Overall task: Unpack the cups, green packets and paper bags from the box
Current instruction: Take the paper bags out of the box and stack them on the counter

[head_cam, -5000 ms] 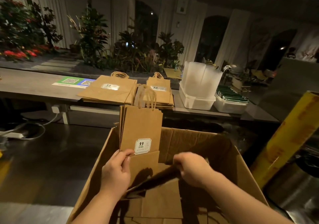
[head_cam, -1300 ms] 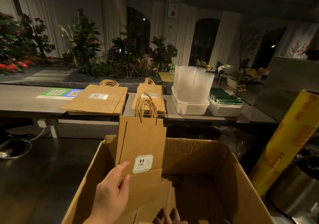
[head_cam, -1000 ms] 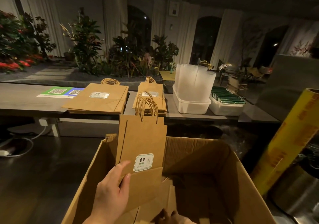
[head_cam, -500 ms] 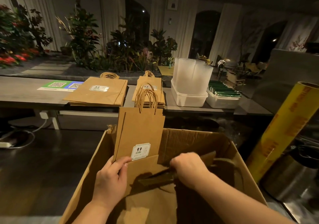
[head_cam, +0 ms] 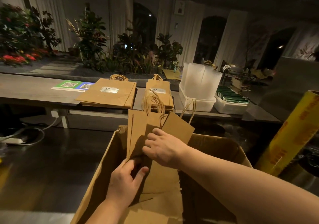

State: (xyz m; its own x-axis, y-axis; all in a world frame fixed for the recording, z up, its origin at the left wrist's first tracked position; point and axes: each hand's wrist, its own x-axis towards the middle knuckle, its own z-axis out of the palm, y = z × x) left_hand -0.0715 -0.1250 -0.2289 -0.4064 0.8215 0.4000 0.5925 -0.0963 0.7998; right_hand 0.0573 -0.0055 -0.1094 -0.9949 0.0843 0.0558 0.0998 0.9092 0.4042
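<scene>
Dim room, a long desk (head_cam: 31, 89) beyond the box (head_cam: 103, 163). Paper bags (head_cam: 136, 125) stand half out of it. The left hand (head_cam: 126, 177) pinches them low, and the right hand (head_cam: 164, 148) has its grip clamped on a tilted one. Light, floppy, easily creased, I'd judge — best held flat near the folded base.

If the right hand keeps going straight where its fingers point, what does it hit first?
The right hand points left and away, straight into the upright paper bags that the left hand grips; its fingers are curled on them. Past them probably the box wall, though depth is unclear.
</scene>
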